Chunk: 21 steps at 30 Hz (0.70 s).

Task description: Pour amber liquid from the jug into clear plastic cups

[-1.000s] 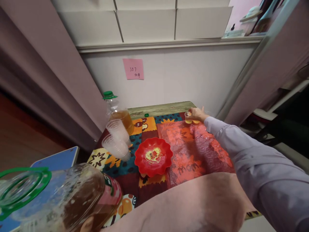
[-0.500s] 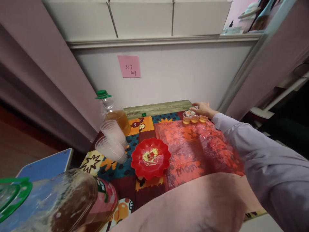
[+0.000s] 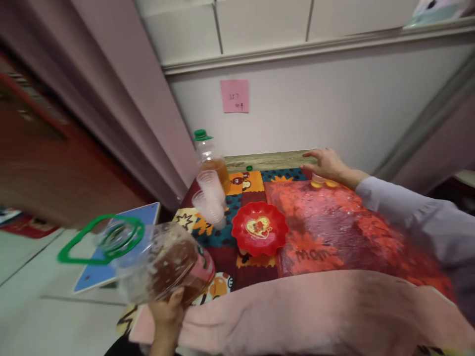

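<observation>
My left hand (image 3: 167,309) is wrapped round the lower side of a large clear jug (image 3: 174,267) of brown liquid, tilted with its open neck and green handle ring toward the left. At the table's far right, my right hand (image 3: 323,164) hovers with fingers apart, holding nothing, above small cups of yellow liquid (image 3: 331,183); it partly hides them. A red scalloped dish (image 3: 260,228) lies mid-table. Left of it lean two stacks of clear plastic cups (image 3: 211,205), beside a second jug (image 3: 217,170) with a green top.
A small green cap (image 3: 249,168) lies near the back edge of the patterned tablecloth. A clear-covered red mat (image 3: 315,222) spans the right side. The wall with a pink note (image 3: 235,96) stands behind, and a blue board (image 3: 111,267) is at the left.
The view has swung left and down. My left hand has come into sight on the jug. My right hand has lifted a little and its fingers have spread apart.
</observation>
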Each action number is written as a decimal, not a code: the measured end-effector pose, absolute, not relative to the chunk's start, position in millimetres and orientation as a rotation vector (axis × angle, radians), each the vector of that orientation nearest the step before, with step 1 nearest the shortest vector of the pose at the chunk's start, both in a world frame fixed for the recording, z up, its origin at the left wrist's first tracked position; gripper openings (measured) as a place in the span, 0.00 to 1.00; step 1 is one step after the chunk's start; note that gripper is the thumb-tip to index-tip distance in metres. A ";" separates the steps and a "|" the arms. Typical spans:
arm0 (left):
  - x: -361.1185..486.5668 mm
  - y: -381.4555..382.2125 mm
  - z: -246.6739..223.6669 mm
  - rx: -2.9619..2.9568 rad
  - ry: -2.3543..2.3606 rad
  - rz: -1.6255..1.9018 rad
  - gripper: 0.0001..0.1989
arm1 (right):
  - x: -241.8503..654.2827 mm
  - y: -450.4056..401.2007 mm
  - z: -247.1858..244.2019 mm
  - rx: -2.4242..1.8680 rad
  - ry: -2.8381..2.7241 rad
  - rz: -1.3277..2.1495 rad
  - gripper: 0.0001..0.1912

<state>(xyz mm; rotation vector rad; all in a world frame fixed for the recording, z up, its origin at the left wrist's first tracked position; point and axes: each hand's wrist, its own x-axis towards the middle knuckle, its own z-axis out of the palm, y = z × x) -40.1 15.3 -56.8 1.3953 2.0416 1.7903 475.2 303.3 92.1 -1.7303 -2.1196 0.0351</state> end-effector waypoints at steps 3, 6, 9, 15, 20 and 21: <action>-42.7 11.8 -57.2 1.359 2.033 1.784 0.34 | 406.9 266.3 116.5 -1.362 -2.239 0.119 0.16; -38.3 6.1 -49.9 1.407 1.960 1.764 0.33 | 329.6 222.9 131.0 -0.969 -2.420 0.186 0.13; -31.8 5.0 -43.1 1.431 1.885 1.758 0.34 | 263.0 194.5 133.5 -0.750 -2.528 0.192 0.13; -20.8 4.5 -35.0 1.350 1.743 1.852 0.43 | 193.4 190.1 124.2 -0.882 -2.720 0.087 0.16; -17.2 2.5 -30.8 1.335 1.668 1.869 0.48 | 181.2 201.2 120.1 -0.930 -2.749 0.104 0.11; -17.3 2.4 -30.7 1.331 1.669 1.867 0.48 | 181.0 203.4 120.2 -0.926 -2.744 0.114 0.10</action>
